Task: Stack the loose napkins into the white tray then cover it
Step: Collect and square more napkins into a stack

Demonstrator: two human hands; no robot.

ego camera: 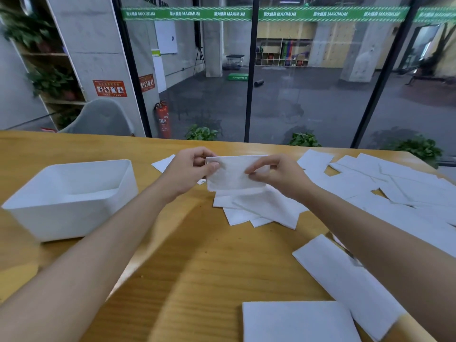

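Note:
A folded white napkin (232, 172) is held up above the table's middle. My left hand (188, 169) pinches its left edge and my right hand (278, 175) pinches its right side. Under it lies a small heap of napkins (259, 208). The white tray (69, 196) stands open at the left, deep and rectangular, with white showing on its bottom. Several loose napkins (394, 186) are spread over the right half of the wooden table (197, 267). No lid is in view.
More napkins lie near the front edge (298, 322) and at the right (345, 277), and one behind my left hand (164, 164). A glass wall runs behind the table. A grey chair (103, 117) stands at the back left.

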